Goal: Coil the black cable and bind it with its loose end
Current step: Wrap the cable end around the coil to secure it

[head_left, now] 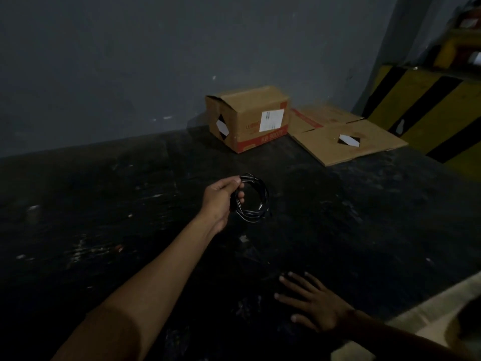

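Cable (253,198) stays bunched because our left hand (221,198) grips the loops; right hand (313,300) rests flat, steadying us on the surface (351,217).

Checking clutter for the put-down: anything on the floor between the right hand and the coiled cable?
Head view: no object there, only dark, scuffed floor between the flat right hand and the coiled black cable held in the left hand.

The cable (253,198) looked like glossy black plastic. The floor (338,217) was dark, rough and scuffed. At its far edge, the box (247,118) and flattened sheet (346,142) were matt brown cardboard.
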A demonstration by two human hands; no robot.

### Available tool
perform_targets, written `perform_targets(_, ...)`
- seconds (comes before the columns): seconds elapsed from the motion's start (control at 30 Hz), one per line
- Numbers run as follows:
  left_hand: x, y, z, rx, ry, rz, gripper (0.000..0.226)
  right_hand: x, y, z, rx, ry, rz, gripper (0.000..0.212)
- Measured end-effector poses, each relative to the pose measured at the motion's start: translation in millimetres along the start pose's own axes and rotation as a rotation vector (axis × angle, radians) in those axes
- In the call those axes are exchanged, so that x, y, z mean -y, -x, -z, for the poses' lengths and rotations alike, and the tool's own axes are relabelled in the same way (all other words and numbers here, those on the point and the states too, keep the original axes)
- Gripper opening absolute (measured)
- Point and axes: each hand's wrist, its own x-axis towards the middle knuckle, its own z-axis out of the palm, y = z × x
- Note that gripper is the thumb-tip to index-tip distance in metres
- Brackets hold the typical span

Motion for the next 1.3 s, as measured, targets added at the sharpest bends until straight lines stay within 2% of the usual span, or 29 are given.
perform_targets(0.13, 3, 2, -1, 0.021, -0.026, 0.003, 0.012, -1, -5, -8, -0.076, 0.031, 0.002, 0.048)
perform_targets(0.27, 5, 2, -1, 0.048, -0.044, 0.012, 0.012, -2, -9, -5, 0.019, -0.032, -0.045, 0.049)
perform_targets(0.4, 8, 1, 0, 0.064, -0.050, 0.022, 0.011, -10, -13, -16, -0.008, -0.270, -0.017, 0.055)
perform_targets(0.67, 14, 2, 8, 0.059, -0.081, 0.068, 0.011, -13, -20, -16, -0.074, -0.478, -0.066, 0.060)
perform_targets(0.73, 16, 1, 10, 0.060, -0.089, 0.082, 0.011, -11, -25, -3, -0.150, -0.655, -0.173, 0.063)
perform_targets(0.87, 21, 0, 13, 0.023, -0.154, 0.090, 0.014, -6, -51, 31, -0.448, -0.964, -0.302, 0.082)
perform_targets(0.97, 21, 1, 16, -0.009, -0.260, 0.045, 0.020, -2, -72, 76, -0.575, -1.154, -0.365, 0.079)
perform_targets(1.13, 14, 4, 19, -0.017, -0.460, -0.009, 0.033, 2, -102, 144, -0.781, -1.284, -0.248, 0.079)
perform_targets(1.23, 5, 7, 18, 0.028, -0.473, 0.081, 0.030, 6, -113, 173, -0.777, -1.251, -0.116, 0.087)
perform_targets(1.3, -1, 10, 18, 0.066, -0.393, 0.148, 0.029, 10, -119, 184, -0.742, -1.206, -0.024, 0.092)
